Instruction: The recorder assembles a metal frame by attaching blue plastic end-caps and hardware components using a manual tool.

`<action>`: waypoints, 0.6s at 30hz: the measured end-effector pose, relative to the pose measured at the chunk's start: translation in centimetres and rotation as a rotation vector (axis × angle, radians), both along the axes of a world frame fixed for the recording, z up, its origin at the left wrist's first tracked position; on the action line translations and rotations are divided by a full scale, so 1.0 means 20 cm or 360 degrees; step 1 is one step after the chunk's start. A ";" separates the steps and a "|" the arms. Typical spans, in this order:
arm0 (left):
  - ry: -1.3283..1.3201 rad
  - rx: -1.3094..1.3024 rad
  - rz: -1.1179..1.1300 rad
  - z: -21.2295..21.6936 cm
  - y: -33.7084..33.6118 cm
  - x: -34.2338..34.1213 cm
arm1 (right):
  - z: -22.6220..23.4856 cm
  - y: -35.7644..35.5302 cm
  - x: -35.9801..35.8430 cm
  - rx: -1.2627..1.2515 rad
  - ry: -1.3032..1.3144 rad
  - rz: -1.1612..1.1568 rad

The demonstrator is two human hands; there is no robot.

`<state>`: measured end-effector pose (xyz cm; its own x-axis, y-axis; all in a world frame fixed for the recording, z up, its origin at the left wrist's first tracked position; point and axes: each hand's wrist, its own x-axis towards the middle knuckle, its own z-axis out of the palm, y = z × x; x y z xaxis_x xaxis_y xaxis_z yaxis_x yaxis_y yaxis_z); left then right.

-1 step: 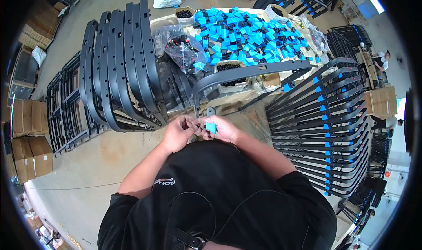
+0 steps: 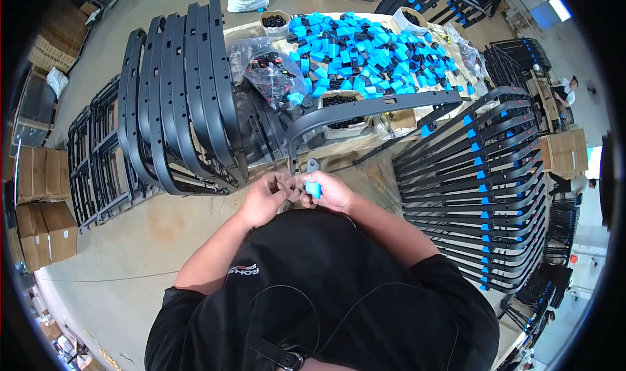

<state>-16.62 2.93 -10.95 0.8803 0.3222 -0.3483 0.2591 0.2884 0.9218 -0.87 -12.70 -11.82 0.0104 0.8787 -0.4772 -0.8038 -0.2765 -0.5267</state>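
Close in front of my chest, my right hand (image 2: 332, 192) is closed around a small part with a bright blue end and a dark grey tab (image 2: 313, 189). The tab points away from me with a hole near its tip. My left hand (image 2: 263, 200) is beside it, thumb and fingertips pinched together toward the right hand. Anything in that pinch is too small or hidden to make out. Just beyond both hands, a bent dark metal frame (image 2: 375, 106) lies across the near side of the table (image 2: 280, 45).
A heap of blue and black parts (image 2: 372, 51) covers the table, with boxes of small black pieces (image 2: 339, 100) and a clear plastic bag (image 2: 277, 77) around it. Curved dark frames (image 2: 176, 103) stand at left. More frames with blue pieces (image 2: 482, 195) are racked at right. Cartons (image 2: 42, 175) sit far left.
The fingers of my left hand have shifted very slightly. The blue and grey part stays in my right hand, and the rest looks the same.
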 end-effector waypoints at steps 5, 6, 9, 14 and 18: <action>0.0264 0.0206 -0.0450 0.03 0.08 -0.06 | -0.02 0.01 0.00 -0.0023 0.0091 -0.0231; 0.0239 0.0125 -0.0474 0.01 0.09 -0.07 | -0.03 0.02 0.00 -0.0025 0.0090 -0.0231; 0.0335 -0.0248 -0.0118 -0.05 0.10 -0.05 | -0.11 0.04 0.01 -0.0461 -0.0655 -0.0196; 0.0230 -0.0383 0.0223 -0.18 0.11 0.04 | -0.30 0.06 -0.01 -0.0534 -0.0952 0.0036; 0.0391 -0.0432 0.0409 -0.24 0.15 0.14 | -0.39 0.09 -0.01 -0.0700 -0.1400 0.0340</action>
<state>-13.81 5.86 -15.65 0.6642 0.3876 -0.6392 0.3494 0.5950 0.7238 -1.07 -10.90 -19.54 0.3780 0.6510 -0.6583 -0.0894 -0.6820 -0.7258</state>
